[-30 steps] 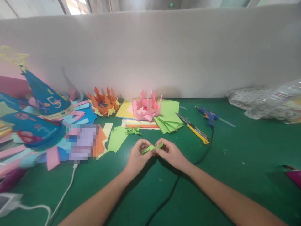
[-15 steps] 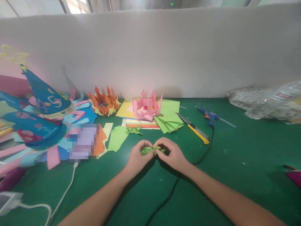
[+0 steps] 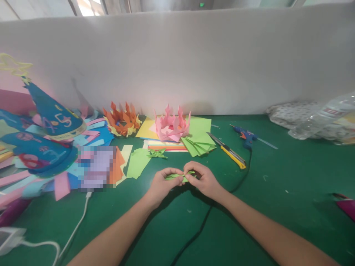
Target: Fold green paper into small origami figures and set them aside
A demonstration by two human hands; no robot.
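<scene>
Between my fingertips is a piece of folded green paper [image 3: 175, 178], partly hidden by the fingers. My left hand [image 3: 163, 184] pinches its left side, and my right hand [image 3: 204, 180] pinches the right side, thumbs and fingers nearly meeting. Just beyond lies a small star-like folded green paper piece [image 3: 157, 153]. Beside it are green paper sheets [image 3: 138, 162], with a fanned stack of green sheets [image 3: 199, 145] farther right. A pink paper crown [image 3: 172, 127] stands behind, on coloured sheets.
An orange paper crown [image 3: 122, 120] and blue cone hats [image 3: 57, 109] stand left among paper strips. Right of my hands lie a yellow utility knife [image 3: 231, 155] and a blue glue gun [image 3: 245, 136], its black cord passing under my right arm. A plastic bottle [image 3: 324, 116] lies far right.
My fingers have shifted slightly on the folded green paper, and less of it shows on the left. The things on the table stay where they were.
</scene>
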